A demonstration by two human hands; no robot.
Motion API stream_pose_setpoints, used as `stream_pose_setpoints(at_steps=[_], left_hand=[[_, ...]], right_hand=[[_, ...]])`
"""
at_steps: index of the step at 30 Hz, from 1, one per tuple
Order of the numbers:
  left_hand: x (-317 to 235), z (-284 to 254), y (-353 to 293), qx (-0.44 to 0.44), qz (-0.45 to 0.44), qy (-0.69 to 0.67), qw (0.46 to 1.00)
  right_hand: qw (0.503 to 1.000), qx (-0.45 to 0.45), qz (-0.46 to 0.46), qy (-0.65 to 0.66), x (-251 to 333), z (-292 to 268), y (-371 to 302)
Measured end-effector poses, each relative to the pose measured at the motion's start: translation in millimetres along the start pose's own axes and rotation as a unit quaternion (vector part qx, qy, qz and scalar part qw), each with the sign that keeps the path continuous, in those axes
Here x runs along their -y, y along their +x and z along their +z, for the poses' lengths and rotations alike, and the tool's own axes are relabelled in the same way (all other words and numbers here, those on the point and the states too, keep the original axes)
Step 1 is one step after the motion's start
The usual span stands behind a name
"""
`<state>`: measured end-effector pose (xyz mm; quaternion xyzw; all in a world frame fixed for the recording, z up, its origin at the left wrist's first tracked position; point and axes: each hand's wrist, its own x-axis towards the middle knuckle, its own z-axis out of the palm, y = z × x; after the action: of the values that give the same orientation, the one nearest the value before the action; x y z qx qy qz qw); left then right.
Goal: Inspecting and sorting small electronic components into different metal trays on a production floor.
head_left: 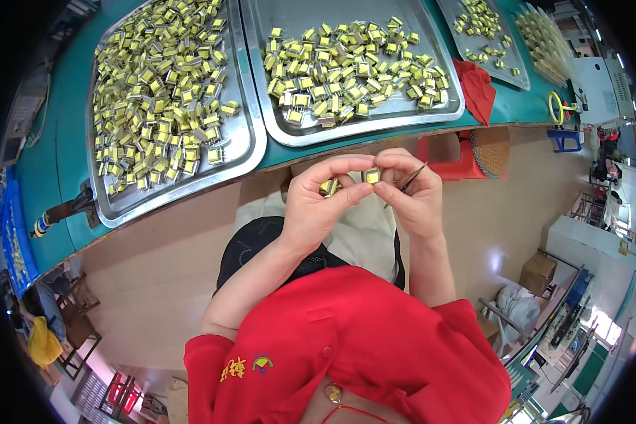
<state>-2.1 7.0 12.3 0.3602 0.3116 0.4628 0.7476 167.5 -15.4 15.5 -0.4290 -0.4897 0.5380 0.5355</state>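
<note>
Just off the table's front edge, a small yellow-taped transformer (372, 176) is pinched between the fingertips of both hands. My left hand (316, 201) is closed on its left side, and a second yellow transformer (328, 186) sits behind the thumb against the curled fingers. My right hand (418, 201) is closed on the other side of the first piece. A thin dark pointed tool (415, 177) lies across the right fingers; its exact kind is too small to tell. Beyond my hands, a metal tray (290, 134) holds many loose transformers of the same sort.
A fuller metal tray (251, 152) stands at the left, and another tray (510, 73) lies far right on the green table (56, 169). Between trays hangs a red cloth (477, 92). A dark clamp-like fixture (78, 205) sticks out at the left edge. Below stands a red stool (459, 166).
</note>
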Motion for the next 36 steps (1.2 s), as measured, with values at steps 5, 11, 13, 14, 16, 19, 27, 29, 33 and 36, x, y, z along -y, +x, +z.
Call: stream_pose_setpoints(at_steps=[5, 11, 13, 14, 16, 19, 27, 29, 33, 36], left_hand=[[-1.4, -2.0, -0.7, -0.015, -0.09, -0.024, 0.996], [-0.2, 2.5, 0.4, -0.031, -0.059, -0.028, 0.997], [-1.1, 1.1, 0.5, -0.029, -0.067, -0.037, 0.997], [-1.4, 0.6, 0.4, -0.026, -0.074, -0.047, 0.996], [0.7, -0.5, -0.3, -0.026, -0.07, -0.031, 0.997], [0.3, 0.6, -0.8, -0.031, -0.063, -0.017, 0.997], [1.9, -4.5, 0.3, 0.015, -0.156, -0.098, 0.983], [4.0, -6.1, 0.3, 0.034, -0.157, -0.173, 0.972], [-1.8, -3.8, 2.6, 0.018, -0.179, -0.192, 0.965], [2.6, -7.2, 2.3, 0.036, -0.176, -0.209, 0.961]], right_hand=[[0.998, -0.033, 0.044, 0.03, -1.4, 2.5, -3.5], [0.998, -0.032, 0.035, 0.038, -2.6, 3.6, -3.0], [0.998, -0.04, 0.038, 0.043, -2.4, 3.9, -2.8], [0.998, -0.04, 0.038, 0.043, -2.6, 3.6, -2.9], [0.997, -0.047, 0.042, 0.036, -2.5, 3.4, -3.3], [0.997, -0.055, 0.041, 0.041, -0.8, 6.7, -2.6], [0.979, -0.018, -0.062, -0.194, 7.3, 13.4, -0.3], [0.966, -0.004, -0.108, -0.233, 8.3, 16.1, -0.1], [0.98, -0.054, -0.039, -0.186, 11.5, 15.1, -1.4], [0.982, -0.047, -0.031, -0.179, 9.7, 14.0, -1.4]])
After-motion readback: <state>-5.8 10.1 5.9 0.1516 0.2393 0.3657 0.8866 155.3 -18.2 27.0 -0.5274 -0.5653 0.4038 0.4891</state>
